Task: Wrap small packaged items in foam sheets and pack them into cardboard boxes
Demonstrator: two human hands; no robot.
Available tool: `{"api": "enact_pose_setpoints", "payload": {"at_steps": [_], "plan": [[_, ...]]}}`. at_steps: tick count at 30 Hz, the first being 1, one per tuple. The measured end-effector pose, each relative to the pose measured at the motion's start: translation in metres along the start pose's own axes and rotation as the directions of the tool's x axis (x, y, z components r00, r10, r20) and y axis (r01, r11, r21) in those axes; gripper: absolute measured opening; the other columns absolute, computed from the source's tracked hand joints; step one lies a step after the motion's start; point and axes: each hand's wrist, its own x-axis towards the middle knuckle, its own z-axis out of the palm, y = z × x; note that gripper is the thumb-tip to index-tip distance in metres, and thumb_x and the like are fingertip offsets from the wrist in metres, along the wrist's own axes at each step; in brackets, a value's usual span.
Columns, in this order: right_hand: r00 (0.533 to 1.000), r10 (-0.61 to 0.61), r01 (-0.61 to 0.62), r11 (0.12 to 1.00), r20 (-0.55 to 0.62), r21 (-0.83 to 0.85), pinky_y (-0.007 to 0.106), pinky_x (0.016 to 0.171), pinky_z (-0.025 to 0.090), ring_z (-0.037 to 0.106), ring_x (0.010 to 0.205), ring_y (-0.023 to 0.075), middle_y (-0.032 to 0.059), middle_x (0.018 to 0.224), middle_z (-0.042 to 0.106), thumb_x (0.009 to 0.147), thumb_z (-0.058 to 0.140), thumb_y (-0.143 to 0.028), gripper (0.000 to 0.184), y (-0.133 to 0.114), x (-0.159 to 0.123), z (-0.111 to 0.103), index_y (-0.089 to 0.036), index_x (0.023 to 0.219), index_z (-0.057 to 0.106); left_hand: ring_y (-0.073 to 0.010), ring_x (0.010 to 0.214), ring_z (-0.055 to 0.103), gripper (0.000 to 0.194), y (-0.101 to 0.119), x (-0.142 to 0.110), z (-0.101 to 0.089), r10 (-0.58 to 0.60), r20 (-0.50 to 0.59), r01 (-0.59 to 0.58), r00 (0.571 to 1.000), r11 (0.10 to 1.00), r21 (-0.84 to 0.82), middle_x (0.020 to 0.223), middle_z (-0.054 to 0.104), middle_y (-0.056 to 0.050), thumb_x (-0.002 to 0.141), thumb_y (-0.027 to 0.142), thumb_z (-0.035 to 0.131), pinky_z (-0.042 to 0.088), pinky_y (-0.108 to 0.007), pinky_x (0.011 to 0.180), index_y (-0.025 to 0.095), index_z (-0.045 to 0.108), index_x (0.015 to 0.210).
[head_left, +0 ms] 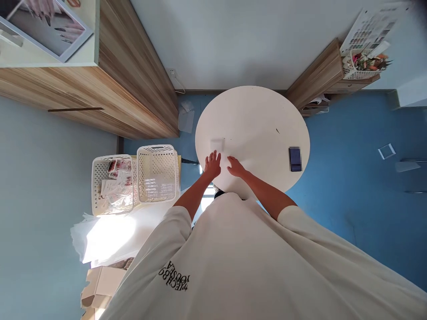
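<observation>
My left hand (212, 166) is over the near left part of a round white table (253, 115), its fingers spread. Just beyond its fingertips lies a small, flat, pale square thing (217, 145), too faint against the tabletop to name. To the right, my right hand (236, 167) hovers over or rests on the near edge area, with fingers stretched and slightly apart. Nothing shows in either hand. Whether the left fingertips touch the pale square, I cannot tell.
A dark phone-like object (295, 159) lies at the table's right side. Left of the table stand two white baskets, one with packets (96, 186), one with clear plastic pieces (175, 173). A wooden cabinet (140, 66) rises at left; a wooden shelf unit (316, 73) stands behind right.
</observation>
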Motion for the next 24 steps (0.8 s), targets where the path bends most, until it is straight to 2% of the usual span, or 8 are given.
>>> {"api": "enact_pose_setpoints", "payload": {"at_steps": [4, 9, 16, 20, 24], "plan": [[0.998, -0.037, 0.044, 0.987, 0.05, -0.157, 0.047, 0.133, 0.029, 0.024, 0.165, 0.0304, 0.0132, 0.178, 0.029, 0.099, 0.054, -0.021, 0.073, 0.024, -0.032, -0.006, -0.016, 0.169, 0.035, -0.0338, 0.166, 0.023, 0.082, 0.018, -0.014, 0.012, 0.003, -0.023, -0.003, 1.0, 1.0, 0.007, 0.18, 0.02, -0.016, 0.089, 0.009, 0.048, 0.024, -0.056, 0.133, 0.015, 0.034, 0.17], [0.996, -0.013, 0.034, 0.967, 0.084, -0.252, 0.043, 0.131, 0.032, 0.024, 0.165, 0.0293, 0.0135, 0.179, 0.026, 0.1, 0.05, -0.02, 0.071, 0.055, -0.07, -0.01, -0.014, 0.169, 0.034, -0.0332, 0.166, 0.023, 0.084, 0.045, -0.036, 0.027, -0.051, -0.047, 0.051, 0.998, 0.999, -0.005, 0.18, 0.022, -0.015, 0.087, 0.009, 0.05, 0.024, -0.057, 0.133, 0.017, 0.034, 0.169], [0.993, -0.025, 0.059, 0.946, 0.112, -0.317, 0.04, 0.131, 0.031, 0.022, 0.166, 0.0288, 0.0138, 0.179, 0.025, 0.102, 0.048, -0.02, 0.069, 0.1, -0.118, -0.003, -0.012, 0.169, 0.034, -0.0332, 0.165, 0.024, 0.081, 0.086, -0.093, 0.046, -0.128, -0.06, 0.127, 0.99, 0.992, -0.007, 0.179, 0.023, -0.015, 0.089, 0.011, 0.05, 0.026, -0.057, 0.132, 0.018, 0.035, 0.168], [0.992, -0.029, 0.065, 0.953, 0.124, -0.294, 0.041, 0.13, 0.032, 0.032, 0.162, 0.03, 0.0183, 0.176, 0.031, 0.102, 0.048, -0.021, 0.067, 0.101, -0.131, 0.0, -0.008, 0.167, 0.037, -0.0341, 0.165, 0.024, 0.077, 0.094, -0.125, 0.051, -0.179, -0.039, 0.179, 0.983, 0.984, 0.01, 0.18, 0.021, -0.016, 0.091, 0.013, 0.05, 0.026, -0.057, 0.132, 0.017, 0.036, 0.167], [0.991, -0.111, 0.127, 0.964, 0.078, -0.235, 0.043, 0.131, 0.032, 0.035, 0.16, 0.03, 0.0197, 0.173, 0.036, 0.102, 0.048, -0.022, 0.065, 0.084, -0.136, 0.004, -0.009, 0.165, 0.041, -0.0343, 0.165, 0.025, 0.075, 0.087, -0.146, 0.044, -0.216, -0.077, 0.217, 0.973, 0.976, 0.011, 0.179, 0.025, -0.017, 0.092, 0.015, 0.051, 0.027, -0.058, 0.131, 0.019, 0.038, 0.165]]}}
